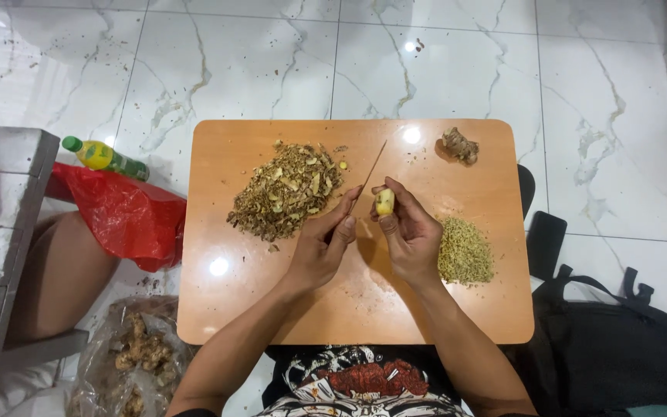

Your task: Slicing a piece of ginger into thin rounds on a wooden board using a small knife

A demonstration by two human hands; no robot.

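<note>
Left hand (324,245): closed on knife (370,173), centre frame.
Right hand (411,232): pinching peeled ginger (384,201).
Desk (364,309): peel pile (287,189) left, shreds (465,251) right.

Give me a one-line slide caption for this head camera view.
Left hand holds a thin knife beside a peeled pale-yellow ginger piece in the right hand.

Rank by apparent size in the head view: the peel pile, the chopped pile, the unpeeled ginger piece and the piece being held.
1. Peel pile
2. Chopped pile
3. Unpeeled ginger piece
4. Held piece, partly hidden in the right hand, so its rank is unsure.
</note>
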